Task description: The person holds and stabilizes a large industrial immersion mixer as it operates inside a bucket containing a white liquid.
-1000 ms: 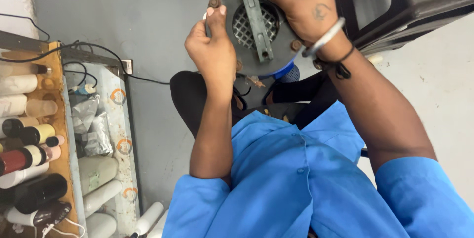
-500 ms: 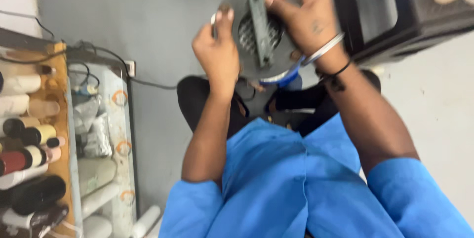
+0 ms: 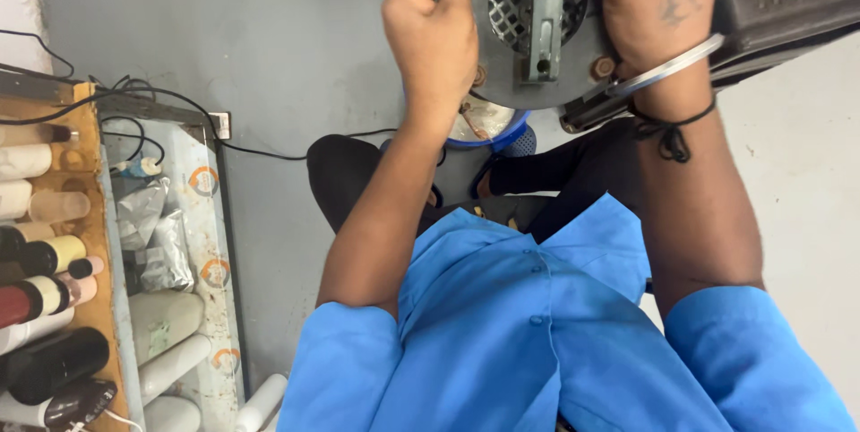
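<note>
At the top of the view, we hold a round grey metal disc point(image 3: 537, 29) with a mesh grille above our lap. Our left hand point(image 3: 434, 33) grips its left edge, fingers closed; our right hand point(image 3: 649, 6) clasps its right edge. Bottles point(image 3: 45, 257) line a shelf point(image 3: 98, 244) well apart, at left.

left hand point(image 3: 434, 24): raised, fingers curled in a grip | right hand point(image 3: 649, 6): raised, fingers wrapped | forearms extended forward

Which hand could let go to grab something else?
Probably the left hand: only its fingers touch the round metal disc's edge, while the right hand wraps over its other side.
</note>
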